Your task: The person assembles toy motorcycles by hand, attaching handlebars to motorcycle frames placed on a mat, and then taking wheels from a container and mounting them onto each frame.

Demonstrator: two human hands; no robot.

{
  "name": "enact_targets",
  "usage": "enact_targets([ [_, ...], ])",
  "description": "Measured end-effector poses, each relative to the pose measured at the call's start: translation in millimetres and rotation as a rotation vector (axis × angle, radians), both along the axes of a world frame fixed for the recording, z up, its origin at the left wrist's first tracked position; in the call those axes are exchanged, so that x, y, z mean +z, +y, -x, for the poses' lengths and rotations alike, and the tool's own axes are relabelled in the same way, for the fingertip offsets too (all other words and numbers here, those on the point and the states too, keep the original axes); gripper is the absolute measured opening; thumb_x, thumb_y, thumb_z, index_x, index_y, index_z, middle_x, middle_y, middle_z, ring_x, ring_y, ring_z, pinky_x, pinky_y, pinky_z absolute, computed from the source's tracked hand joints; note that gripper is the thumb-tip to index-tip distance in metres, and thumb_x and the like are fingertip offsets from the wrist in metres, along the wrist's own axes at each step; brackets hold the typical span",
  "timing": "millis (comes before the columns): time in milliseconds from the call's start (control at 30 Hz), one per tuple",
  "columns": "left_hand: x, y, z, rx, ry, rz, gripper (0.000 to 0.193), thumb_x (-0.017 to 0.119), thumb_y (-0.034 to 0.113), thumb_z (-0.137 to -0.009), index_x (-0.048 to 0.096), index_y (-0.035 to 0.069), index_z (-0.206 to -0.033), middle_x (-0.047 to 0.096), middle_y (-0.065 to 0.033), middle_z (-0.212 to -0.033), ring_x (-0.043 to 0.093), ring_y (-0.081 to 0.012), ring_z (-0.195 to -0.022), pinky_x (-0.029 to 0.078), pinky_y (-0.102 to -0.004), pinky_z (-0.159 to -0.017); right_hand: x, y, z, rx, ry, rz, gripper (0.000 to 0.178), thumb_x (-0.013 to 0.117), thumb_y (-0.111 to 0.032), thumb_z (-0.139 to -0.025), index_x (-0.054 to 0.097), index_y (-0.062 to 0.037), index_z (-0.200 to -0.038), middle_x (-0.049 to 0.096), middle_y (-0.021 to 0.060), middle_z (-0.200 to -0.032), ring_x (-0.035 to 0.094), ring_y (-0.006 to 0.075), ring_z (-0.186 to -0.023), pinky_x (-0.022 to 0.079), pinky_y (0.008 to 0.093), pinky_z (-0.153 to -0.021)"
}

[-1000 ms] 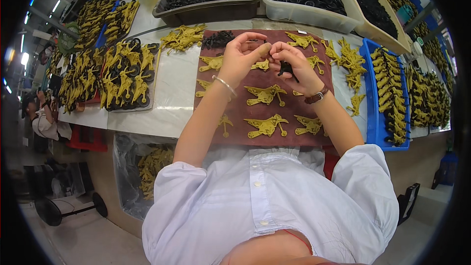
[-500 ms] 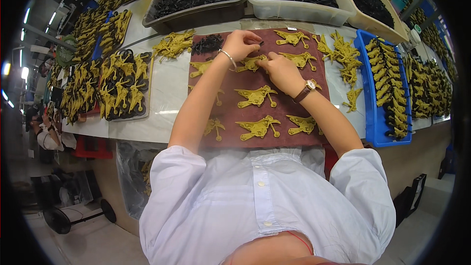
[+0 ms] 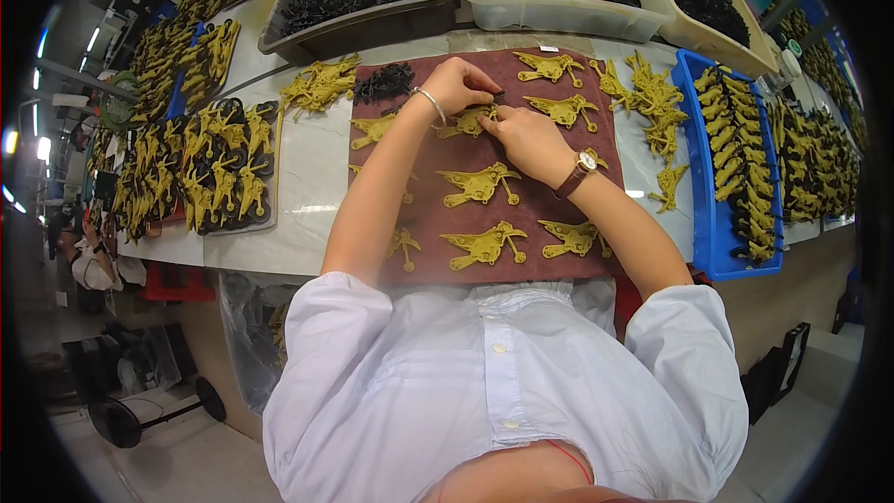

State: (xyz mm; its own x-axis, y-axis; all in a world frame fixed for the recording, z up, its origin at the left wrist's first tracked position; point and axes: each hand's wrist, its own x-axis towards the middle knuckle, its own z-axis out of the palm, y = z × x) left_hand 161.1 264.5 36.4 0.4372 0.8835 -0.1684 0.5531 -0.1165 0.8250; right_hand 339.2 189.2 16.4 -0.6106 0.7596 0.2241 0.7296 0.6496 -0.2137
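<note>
My left hand point(image 3: 454, 88), with a bracelet on its wrist, pinches a small black part point(image 3: 500, 95) between thumb and finger. Just below that, a yellow plastic part point(image 3: 463, 122) shaped like a bird's body with a thin arm lies on the dark red cloth point(image 3: 428, 154). At the right end of this part, the fingers of my right hand point(image 3: 533, 138) are closed on it; a watch is on that wrist. More yellow parts, such as one yellow part point(image 3: 480, 184) nearer me, lie spaced out in rows. My hands and forearms partly cover some of them.
A small heap of black parts point(image 3: 385, 83) sits at the cloth's far left corner. Loose yellow pieces point(image 3: 321, 86) lie beside it, others point(image 3: 656, 112) to the right. A blue tray point(image 3: 700, 224) holds assembled pieces. Bins of black parts, including a white bin point(image 3: 568, 17), line the back.
My left hand has come down slightly, bringing the small black part closer to my right fingers and the yellow part. The whole view has shifted a little.
</note>
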Motion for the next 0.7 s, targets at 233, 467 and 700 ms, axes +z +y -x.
enact_targets([
  [233, -7.4, -17.9, -4.0, 0.062, 0.077, -0.324, 0.019, 0.073, 0.011, -0.075, 0.075, 0.007, -0.093, 0.072, -0.0107, -0.087, 0.068, -0.0216, -0.078, 0.053, -0.0318, -0.075, -3.0, 2.6, 1.4, 0.016, -0.044, -0.010, 0.021, 0.054, -0.006, -0.081, 0.065, -0.0074, -0.099, 0.062, 0.0107, -0.089, 0.064, 0.0284, -0.079, 0.053, 0.0402, -0.067],
  [467, -16.5, -49.0, 8.7, -0.130, 0.347, -0.879, 0.019, 0.063, 0.013, -0.075, 0.069, 0.012, -0.093, 0.064, -0.0044, -0.097, 0.059, -0.0240, -0.095, 0.044, -0.0363, -0.085, -7.8, 1.3, 4.1, 0.017, -0.015, -0.072, 0.005, 0.061, -0.005, -0.073, 0.066, -0.0044, -0.074, 0.065, 0.0106, -0.094, 0.065, 0.0285, -0.080, 0.055, 0.0401, -0.066],
  [700, -16.8, -56.4, 4.5, -0.179, 0.539, -0.962, 0.028, 0.059, 0.015, -0.077, 0.066, 0.015, -0.104, 0.057, -0.0050, -0.115, 0.052, -0.0234, -0.110, 0.039, -0.0383, -0.091, -7.6, 1.9, 3.5, 0.022, -0.039, -0.097, 0.006, 0.061, -0.006, -0.073, 0.067, -0.0041, -0.074, 0.064, 0.0114, -0.098, 0.066, 0.0284, -0.081, 0.055, 0.0396, -0.068],
])
